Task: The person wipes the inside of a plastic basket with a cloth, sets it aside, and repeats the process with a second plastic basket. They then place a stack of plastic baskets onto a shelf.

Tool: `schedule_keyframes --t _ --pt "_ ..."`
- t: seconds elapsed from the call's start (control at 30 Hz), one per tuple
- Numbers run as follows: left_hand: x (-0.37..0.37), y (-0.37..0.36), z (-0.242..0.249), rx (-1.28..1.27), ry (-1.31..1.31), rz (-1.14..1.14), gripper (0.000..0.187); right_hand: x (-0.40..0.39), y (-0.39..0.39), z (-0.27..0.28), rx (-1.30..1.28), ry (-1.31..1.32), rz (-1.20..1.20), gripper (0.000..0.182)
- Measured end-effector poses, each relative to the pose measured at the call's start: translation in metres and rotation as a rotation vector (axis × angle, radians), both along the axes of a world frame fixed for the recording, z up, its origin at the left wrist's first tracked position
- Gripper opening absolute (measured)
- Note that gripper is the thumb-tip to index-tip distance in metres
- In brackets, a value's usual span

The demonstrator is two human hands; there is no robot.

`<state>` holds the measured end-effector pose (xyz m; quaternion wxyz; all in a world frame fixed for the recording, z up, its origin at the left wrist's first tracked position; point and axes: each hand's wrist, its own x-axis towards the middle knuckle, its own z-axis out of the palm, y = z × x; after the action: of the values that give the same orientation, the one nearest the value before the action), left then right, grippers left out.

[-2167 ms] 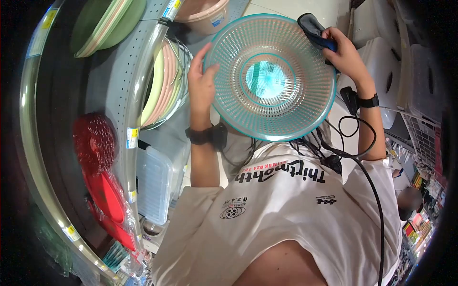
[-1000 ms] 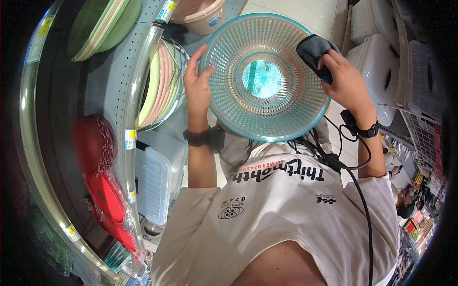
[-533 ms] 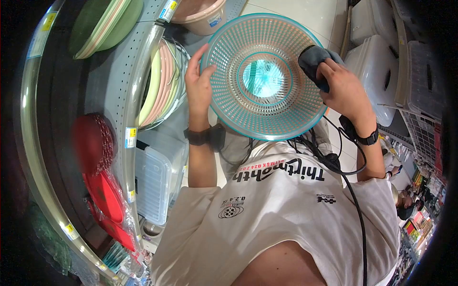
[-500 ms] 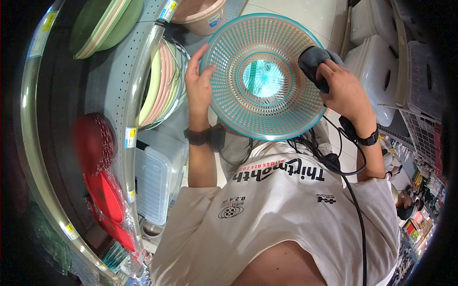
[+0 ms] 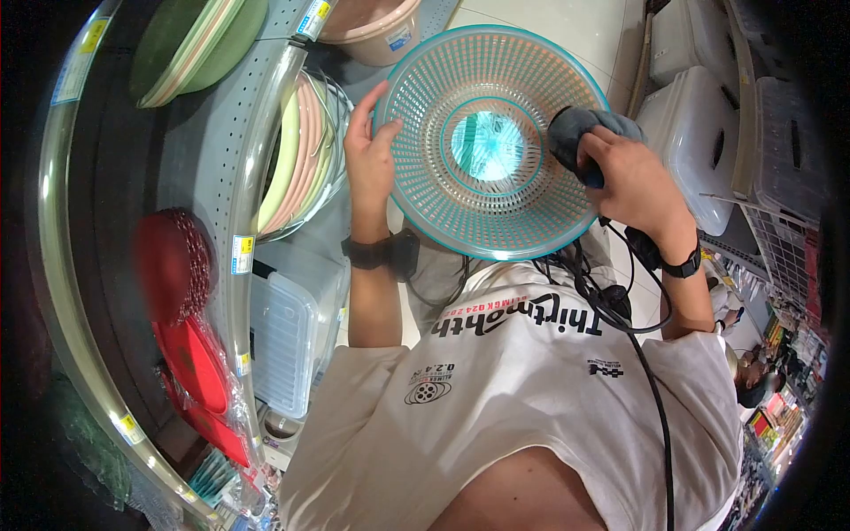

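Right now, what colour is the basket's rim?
Teal. The rim shows best in the head view.

Looks like a shop's housewares aisle from where I stand. Blue-and-yellow price labels (image 5: 243, 255) dot the shelf edges (image 5: 50, 203) at left, near stacked plastic basins (image 5: 301, 155); plastic storage boxes (image 5: 691, 133) line the right.

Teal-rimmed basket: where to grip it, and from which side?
Likely the rim, from the person's left, thumb inside and fingers outside. The basket flares to a wide, round edge, and its mouth faces the camera. The left hand is at that edge; the right hand, holding a grey cloth, takes up the opposite side.
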<state>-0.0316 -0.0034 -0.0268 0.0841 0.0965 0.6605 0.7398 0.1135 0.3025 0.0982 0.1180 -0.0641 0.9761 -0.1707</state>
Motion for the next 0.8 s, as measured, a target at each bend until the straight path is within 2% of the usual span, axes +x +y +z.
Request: schedule_keyframes --t 0.27,0.57,0.8 --pt "0.007 0.003 0.014 -0.033 -0.054 0.006 0.058 0.001 -0.015 -0.005 -0.055 -0.111 0.061 0.024" --pt "0.006 0.002 0.007 0.016 -0.016 0.021 0.056 0.001 -0.026 -0.008 -0.029 -0.189 0.098 0.024" --pt "0.007 0.0 0.005 0.004 -0.007 0.007 0.055 0.002 -0.035 -0.014 -0.133 -0.252 0.159 0.026"
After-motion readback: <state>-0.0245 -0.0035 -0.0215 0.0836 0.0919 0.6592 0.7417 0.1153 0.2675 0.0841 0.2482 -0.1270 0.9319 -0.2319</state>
